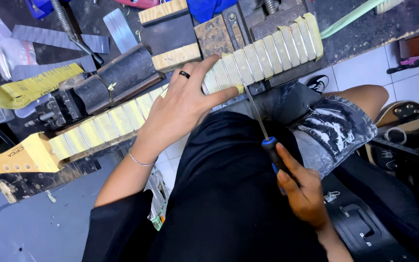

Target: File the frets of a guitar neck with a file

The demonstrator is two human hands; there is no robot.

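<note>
**Guitar neck under our hands**

We see the pale guitar neck [136,114], frets masked in yellowish tape, lying slantwise across the table [364,29]. Our left hand [183,104] rests spread on it; our right hand [301,191], below it, grips a blue-handled screwdriver [267,140].

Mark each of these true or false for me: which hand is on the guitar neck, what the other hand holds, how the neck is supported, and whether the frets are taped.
1. The left hand rests flat on the guitar neck. True.
2. The right hand holds a hammer. False: it holds a thin file with a blue and black handle, its tip at the neck's edge.
3. The neck lies across padded wooden blocks on the bench. True.
4. The fretboard is bare between frets. False: yellowish masking tape covers it.
5. The left hand wears no jewellery. False: a dark ring and thin bracelet show.
</note>
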